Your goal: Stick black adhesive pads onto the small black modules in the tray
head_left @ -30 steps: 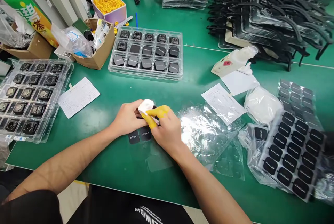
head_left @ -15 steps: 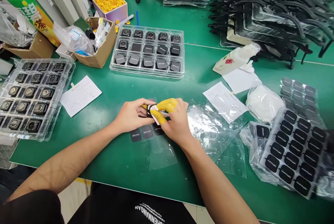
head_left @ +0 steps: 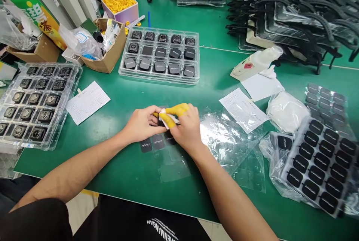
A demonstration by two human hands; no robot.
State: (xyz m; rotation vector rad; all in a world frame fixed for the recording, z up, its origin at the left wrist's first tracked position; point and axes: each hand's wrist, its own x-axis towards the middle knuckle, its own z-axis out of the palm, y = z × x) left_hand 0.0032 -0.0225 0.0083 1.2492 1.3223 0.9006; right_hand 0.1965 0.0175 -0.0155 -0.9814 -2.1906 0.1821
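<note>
Over the middle of the green table, my left hand [head_left: 140, 124] has its fingers closed around a small black watch case [head_left: 160, 122], mostly hidden behind the fingers. My right hand [head_left: 188, 127] wears yellow finger cots and pinches a folded white cloth [head_left: 169, 121] against the watch case. Just below both hands lies a clear film with dark square stickers [head_left: 158, 142], printed with white lettering. Beyond the hands stands a clear plastic tray [head_left: 157, 79]. Its back pockets hold black watch cases, and dark square pieces lie over the front ones.
Another tray of watch cases [head_left: 53, 144] sits left, near a paper slip [head_left: 88, 102]. Cardboard box [head_left: 105, 61] and finger-cot box [head_left: 127, 12] stand behind. Rightward are crumpled clear film [head_left: 218, 136], a white bottle [head_left: 254, 64], a sticker sheet [head_left: 316, 164] and stacked trays of black straps [head_left: 280, 20].
My right hand has shifted slightly left and up with the cloth, which now covers more of the watch case. My left hand stays in place.
</note>
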